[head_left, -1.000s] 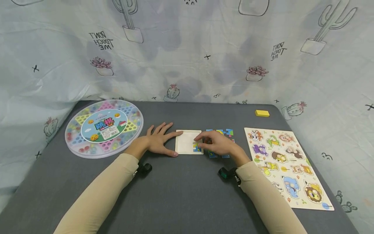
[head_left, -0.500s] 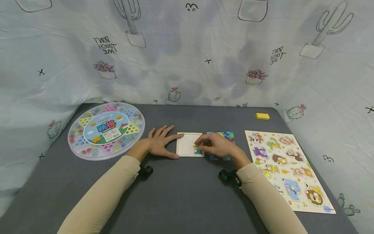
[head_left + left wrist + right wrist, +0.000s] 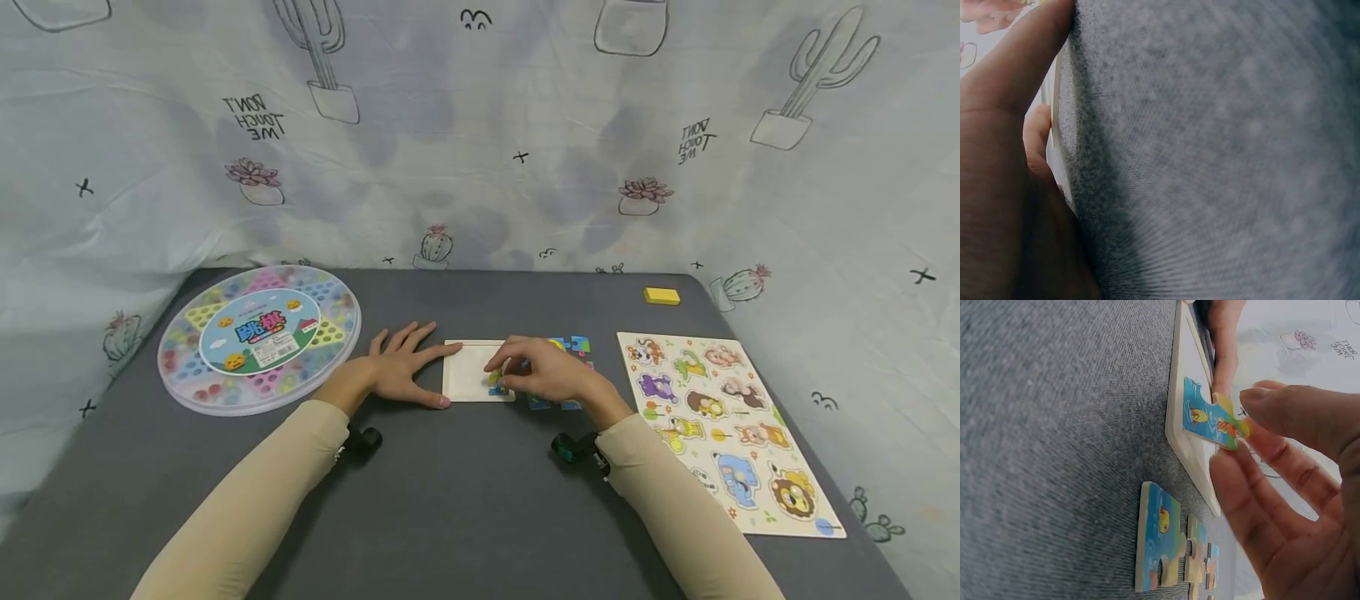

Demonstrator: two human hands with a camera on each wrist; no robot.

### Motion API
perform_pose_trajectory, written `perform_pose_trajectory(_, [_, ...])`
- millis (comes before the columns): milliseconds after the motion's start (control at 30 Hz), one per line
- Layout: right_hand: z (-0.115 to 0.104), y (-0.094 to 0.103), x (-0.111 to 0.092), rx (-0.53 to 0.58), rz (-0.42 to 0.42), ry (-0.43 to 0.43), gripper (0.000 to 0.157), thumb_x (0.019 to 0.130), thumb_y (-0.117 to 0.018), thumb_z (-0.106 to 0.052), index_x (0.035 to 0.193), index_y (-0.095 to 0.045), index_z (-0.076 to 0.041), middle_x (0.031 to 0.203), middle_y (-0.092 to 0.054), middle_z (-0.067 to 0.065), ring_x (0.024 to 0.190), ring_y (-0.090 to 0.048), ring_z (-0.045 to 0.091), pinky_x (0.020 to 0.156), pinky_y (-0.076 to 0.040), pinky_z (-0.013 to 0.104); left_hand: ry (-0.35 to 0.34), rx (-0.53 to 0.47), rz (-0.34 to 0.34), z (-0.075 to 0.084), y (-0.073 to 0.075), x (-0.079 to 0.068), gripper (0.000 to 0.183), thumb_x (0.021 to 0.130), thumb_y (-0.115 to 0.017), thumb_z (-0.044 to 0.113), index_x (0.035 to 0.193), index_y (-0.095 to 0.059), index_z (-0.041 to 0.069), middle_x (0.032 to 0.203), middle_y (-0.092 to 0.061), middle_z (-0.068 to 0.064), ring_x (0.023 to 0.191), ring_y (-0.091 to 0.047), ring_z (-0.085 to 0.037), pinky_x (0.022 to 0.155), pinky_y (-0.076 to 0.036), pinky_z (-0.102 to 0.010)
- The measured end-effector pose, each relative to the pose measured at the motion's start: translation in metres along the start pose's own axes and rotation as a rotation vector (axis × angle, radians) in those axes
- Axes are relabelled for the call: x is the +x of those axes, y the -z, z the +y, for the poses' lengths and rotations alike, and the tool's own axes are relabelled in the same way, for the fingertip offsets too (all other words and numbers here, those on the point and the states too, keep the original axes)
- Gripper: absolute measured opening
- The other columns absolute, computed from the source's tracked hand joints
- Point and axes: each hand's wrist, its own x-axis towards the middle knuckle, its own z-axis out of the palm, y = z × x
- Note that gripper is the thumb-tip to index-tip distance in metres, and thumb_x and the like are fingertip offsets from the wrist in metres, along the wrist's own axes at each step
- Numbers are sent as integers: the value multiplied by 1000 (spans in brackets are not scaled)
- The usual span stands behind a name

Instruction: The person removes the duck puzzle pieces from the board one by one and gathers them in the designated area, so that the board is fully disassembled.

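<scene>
A small cream puzzle tray [image 3: 467,371] lies mid-table. My left hand [image 3: 396,368] is spread flat beside it, with the index fingertip on its upper left corner and the thumb at the lower left. Over the tray's right part, my right hand [image 3: 549,371] pinches a puzzle piece [image 3: 1207,419] between thumb and fingers. This piece is blue with small yellow and orange fish, and it stands tilted at the tray's corner in the right wrist view. Several loose puzzle pieces [image 3: 1161,528] lie right of the tray, partly hidden under my right hand in the head view.
A round Chinese checkers set [image 3: 258,337] lies at the left. On the right is a large animal peg board [image 3: 712,433], partly covered by my right sleeve. A yellow block [image 3: 662,296] sits near the back right edge. A printed curtain [image 3: 480,150] hangs behind the table.
My right fingers have closed in on the puzzle piece, which now shows more tilted and more covered. My left hand keeps its place at the tray. The head view has shifted slightly.
</scene>
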Motion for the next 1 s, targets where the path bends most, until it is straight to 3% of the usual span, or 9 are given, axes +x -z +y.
perform_pose_trajectory(200, [-2, -4, 3, -24, -23, -12, 23, 98, -68, -3, 121, -71, -2, 118, -65, 12, 98, -69, 21, 87, -57, 31, -3, 2, 3, -2, 0, -4, 107, 71, -53, 97, 161, -13, 55, 173, 14, 4, 159, 14, -31, 118, 7, -70])
perform_pose_trajectory(633, [0, -9, 4, -116, -29, 55, 25, 100, -66, -4, 123, -73, -6, 112, -70, 8, 79, -64, 12, 72, -53, 27, -15, -10, 19, 2, 0, -6, 103, 76, -57, 91, 162, -15, 52, 173, 11, 1, 159, 12, -33, 117, 7, -71])
perform_pose_trajectory(1000, [-2, 1, -10, -93, 27, -30, 28, 101, -66, -8, 129, -70, -6, 115, -69, 5, 84, -64, 10, 76, -55, 30, -41, 0, 22, 2, 2, -5, 103, 76, -55, 93, 162, -15, 52, 174, 10, -1, 159, 12, -34, 117, 7, -71])
